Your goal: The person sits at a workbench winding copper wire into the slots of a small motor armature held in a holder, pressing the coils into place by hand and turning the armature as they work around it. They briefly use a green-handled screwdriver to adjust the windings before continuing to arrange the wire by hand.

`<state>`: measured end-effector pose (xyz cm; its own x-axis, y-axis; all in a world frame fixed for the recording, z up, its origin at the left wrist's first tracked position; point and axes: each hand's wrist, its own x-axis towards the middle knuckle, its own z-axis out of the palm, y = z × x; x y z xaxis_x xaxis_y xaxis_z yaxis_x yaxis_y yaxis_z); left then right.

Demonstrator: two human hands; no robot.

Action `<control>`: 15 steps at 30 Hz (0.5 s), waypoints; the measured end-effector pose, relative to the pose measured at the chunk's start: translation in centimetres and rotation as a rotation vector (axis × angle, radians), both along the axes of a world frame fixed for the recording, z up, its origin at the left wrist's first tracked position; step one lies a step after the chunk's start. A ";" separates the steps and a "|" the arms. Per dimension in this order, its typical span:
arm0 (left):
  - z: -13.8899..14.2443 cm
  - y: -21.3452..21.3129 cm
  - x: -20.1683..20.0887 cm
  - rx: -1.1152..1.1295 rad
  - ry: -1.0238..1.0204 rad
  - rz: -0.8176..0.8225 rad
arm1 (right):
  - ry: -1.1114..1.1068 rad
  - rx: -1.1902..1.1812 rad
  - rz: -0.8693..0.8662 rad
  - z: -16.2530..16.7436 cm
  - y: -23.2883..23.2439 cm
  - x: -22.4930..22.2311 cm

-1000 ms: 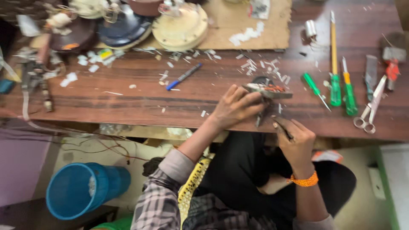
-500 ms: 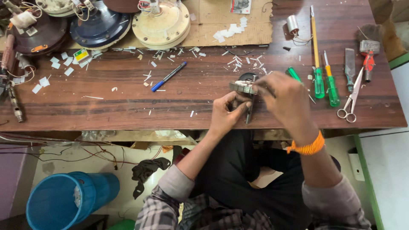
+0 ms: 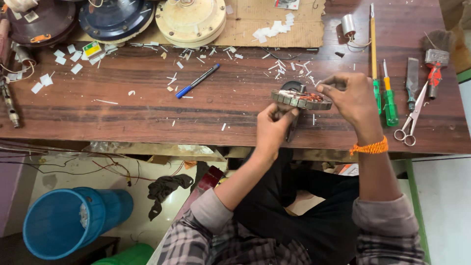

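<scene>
Left hand point(image 3: 273, 123) pinches the near edge of the motor core point(image 3: 301, 99), propping it edge-up just above the table point(image 3: 147, 113); right hand point(image 3: 351, 98) grips the far rim, steadying it so the copper windings face up.

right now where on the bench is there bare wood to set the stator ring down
Barest wood: the front strip between the blue pen and the left hand. Crowded: fan motor housings along the back, screwdrivers and scissors beyond the right hand, which holds the stator ring.
</scene>
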<state>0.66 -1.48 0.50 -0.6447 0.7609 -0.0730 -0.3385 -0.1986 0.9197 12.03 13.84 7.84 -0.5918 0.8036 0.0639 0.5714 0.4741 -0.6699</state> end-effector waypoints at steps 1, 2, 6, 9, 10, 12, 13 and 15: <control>0.6 -0.9 0.4 -0.042 0.220 0.088 | 0.034 0.049 -0.003 0.0 -0.3 0.3; 1.3 -1.5 0.6 -0.084 0.441 0.175 | 0.069 0.099 -0.009 0.1 -0.6 0.7; 3.7 -2.3 -3.3 0.261 1.403 0.281 | 0.081 0.052 -0.149 1.7 -2.1 1.8; 4.5 -0.7 -7.0 0.326 1.500 -0.034 | 0.201 -0.061 -0.078 3.2 -3.5 2.3; 4.6 -0.3 -7.8 0.311 1.499 -0.097 | 0.205 -0.049 -0.044 3.6 -3.9 2.2; 4.3 0.0 -8.3 0.276 1.434 -0.181 | 0.216 -0.032 0.017 3.8 -5.3 1.8; 4.1 -0.2 -8.2 0.254 1.368 -0.204 | 0.171 0.004 0.004 3.6 -6.1 1.6; 3.6 -0.4 -8.0 0.225 1.289 -0.223 | 0.074 0.076 -0.027 2.8 -7.7 1.5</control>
